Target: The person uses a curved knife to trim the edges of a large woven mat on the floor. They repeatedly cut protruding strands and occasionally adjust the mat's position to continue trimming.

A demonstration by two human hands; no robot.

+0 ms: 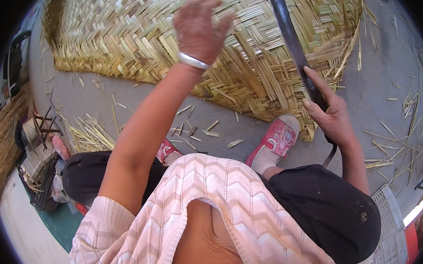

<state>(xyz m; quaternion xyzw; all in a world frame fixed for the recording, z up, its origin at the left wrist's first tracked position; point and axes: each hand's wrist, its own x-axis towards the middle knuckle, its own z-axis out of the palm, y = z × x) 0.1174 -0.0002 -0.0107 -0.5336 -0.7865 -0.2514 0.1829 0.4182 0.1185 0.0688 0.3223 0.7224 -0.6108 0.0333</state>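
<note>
From here, the right hand (336, 117) grips a long dark tool (290, 39) slanting over the woven mat (120, 32). The left hand (198, 27), blurred, spreads its fingers above that mat.

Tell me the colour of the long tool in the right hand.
Nearly black; the tool shows best in the head view.

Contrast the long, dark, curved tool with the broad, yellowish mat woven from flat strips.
The long, dark, curved tool is narrow and smooth; the broad, yellowish woven mat is coarsely textured. The tool is held in the right grip; the mat lies on the grey floor. Both reach the view's upper edge.
</note>
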